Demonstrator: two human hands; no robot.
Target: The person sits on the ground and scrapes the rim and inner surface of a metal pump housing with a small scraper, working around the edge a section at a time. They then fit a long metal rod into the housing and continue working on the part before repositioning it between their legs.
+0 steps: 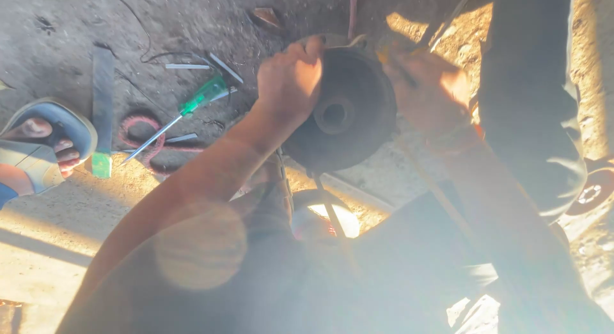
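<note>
- the left hand (289, 78) is clamped on the upper left rim of a dark round metal hub with a hole through its centre (342, 113), fingers curled over the edge and holding it up off the ground.
- the right hand (427, 85) is at the hub's right edge, fingers folded round a thin rod-like tool (448, 21) that runs up and to the right; sun glare blurs it, so what kind of tool it is cannot be told.
- the hub is held between the two hands, above the sandy concrete ground (51, 232), with its hollow face turned toward the camera.
- as a judgement, the work is in mid-course: the hub is lifted and gripped on both sides, and the tool is at its rim, but no finished change shows on it.
- the hub's dished hollow is the only container-like thing, and it looks to hold nothing but its centre bore.
- a green-handled screwdriver with a long steel shaft (182, 113) lies on the ground to the left, untouched, near a reddish coiled ring (131, 126) and a flat grey metal bar (102, 97).
- a foot in a blue sandal (45, 139) shows at the left edge.
</note>
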